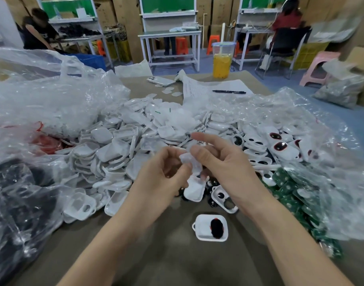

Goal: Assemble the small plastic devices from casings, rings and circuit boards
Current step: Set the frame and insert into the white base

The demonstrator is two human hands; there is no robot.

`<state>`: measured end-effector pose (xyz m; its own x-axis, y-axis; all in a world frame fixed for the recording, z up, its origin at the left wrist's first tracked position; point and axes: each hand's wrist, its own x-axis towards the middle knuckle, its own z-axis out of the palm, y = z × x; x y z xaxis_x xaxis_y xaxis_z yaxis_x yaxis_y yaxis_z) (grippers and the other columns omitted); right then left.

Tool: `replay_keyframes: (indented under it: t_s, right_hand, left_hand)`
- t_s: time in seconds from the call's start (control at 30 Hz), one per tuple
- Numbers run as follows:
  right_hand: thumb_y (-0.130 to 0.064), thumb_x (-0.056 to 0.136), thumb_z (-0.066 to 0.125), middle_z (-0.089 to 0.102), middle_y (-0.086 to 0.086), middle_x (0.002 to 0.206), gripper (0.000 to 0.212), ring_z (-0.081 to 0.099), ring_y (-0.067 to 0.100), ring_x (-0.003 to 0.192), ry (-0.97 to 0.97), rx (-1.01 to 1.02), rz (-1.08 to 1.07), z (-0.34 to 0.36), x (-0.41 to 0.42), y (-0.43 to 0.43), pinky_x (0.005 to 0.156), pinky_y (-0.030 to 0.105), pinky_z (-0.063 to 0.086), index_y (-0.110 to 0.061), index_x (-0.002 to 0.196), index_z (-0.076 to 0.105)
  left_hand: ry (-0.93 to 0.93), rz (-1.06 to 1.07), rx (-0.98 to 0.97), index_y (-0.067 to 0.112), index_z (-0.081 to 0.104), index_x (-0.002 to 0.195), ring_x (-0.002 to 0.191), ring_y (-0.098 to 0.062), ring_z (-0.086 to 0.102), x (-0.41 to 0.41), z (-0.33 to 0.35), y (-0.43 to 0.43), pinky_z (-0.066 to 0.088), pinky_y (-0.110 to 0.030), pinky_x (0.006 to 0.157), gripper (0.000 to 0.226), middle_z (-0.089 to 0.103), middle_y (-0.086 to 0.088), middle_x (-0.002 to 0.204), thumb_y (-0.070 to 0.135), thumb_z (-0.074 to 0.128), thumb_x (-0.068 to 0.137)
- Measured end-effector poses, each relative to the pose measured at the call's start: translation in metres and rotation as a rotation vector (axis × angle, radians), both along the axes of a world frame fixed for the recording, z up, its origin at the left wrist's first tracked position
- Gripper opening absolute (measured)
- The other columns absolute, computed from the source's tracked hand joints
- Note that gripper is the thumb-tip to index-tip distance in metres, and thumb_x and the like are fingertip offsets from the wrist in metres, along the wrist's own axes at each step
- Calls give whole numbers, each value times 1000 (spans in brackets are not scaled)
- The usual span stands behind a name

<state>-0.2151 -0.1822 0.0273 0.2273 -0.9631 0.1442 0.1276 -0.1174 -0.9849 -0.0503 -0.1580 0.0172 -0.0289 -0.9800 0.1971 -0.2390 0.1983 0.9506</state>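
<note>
Head view shows both hands meeting above the table point(177, 265), with one white casing point(194, 189) held between them. The left hand point(160, 176) curls its fingers and thumb round the upper end. The right hand point(224, 162) pinches the same end from the other side, with its forefinger straight. The pinched spot itself is blurred. I judge the casing is lifted off the table so that a small part can be pressed into it.

The supplies lie around the grip, I think to be within easy reach. Beyond and left of the grip is a heap of casings point(119, 145), too many to count. Right of the grip are green circuit boards point(288, 188) in a clear bag, also uncountable. Nearer than the grip, one casing with a dark spot point(211, 227) lies alone, probably set aside. Far beyond the grip are one phone point(161, 81), one pen point(228, 91) and one cup point(222, 60).
</note>
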Motion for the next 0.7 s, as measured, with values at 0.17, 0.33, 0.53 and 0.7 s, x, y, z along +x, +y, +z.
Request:
replay_keyframes:
  t_s: [0.17, 0.33, 0.53, 0.7]
  right_hand:
    - [-29, 91, 69, 77, 2, 90, 28, 73, 14, 79, 59, 40, 42, -1, 2, 2, 73, 22, 58, -10, 111, 73]
    - [-25, 95, 68, 74, 5, 80, 15, 67, 13, 73, 120, 34, -5, 6, -8, 4, 78, 34, 63, -14, 93, 77]
    - [-16, 89, 73, 70, -2, 69, 19, 64, 8, 61, 175, 92, 81, 11, -30, 9, 63, 19, 56, -8, 105, 77]
    - [-20, 87, 75, 69, -5, 65, 21, 64, 7, 59, 270, 55, 145, 13, -49, 18, 63, 17, 54, -23, 107, 77]
  left_hand:
    - [262, 13, 62, 8, 62, 99, 61, -16, 66, -1, 5, 1, 50, -24, 52, 15, 75, -9, 79, 22, 66, 97]
    - [-79, 120, -155, 32, 59, 106, 77, -12, 71, 1, 4, 4, 55, -24, 65, 20, 72, 10, 99, 43, 69, 93]
    - [-487, 11, -562, 35, 63, 107, 91, -11, 65, 10, 5, 19, 49, -16, 68, 11, 62, 17, 104, 32, 64, 96]
    - [-198, 5, -265, 38, 71, 94, 82, -8, 68, 5, -2, 34, 52, -20, 70, 13, 72, 13, 90, 47, 68, 86]
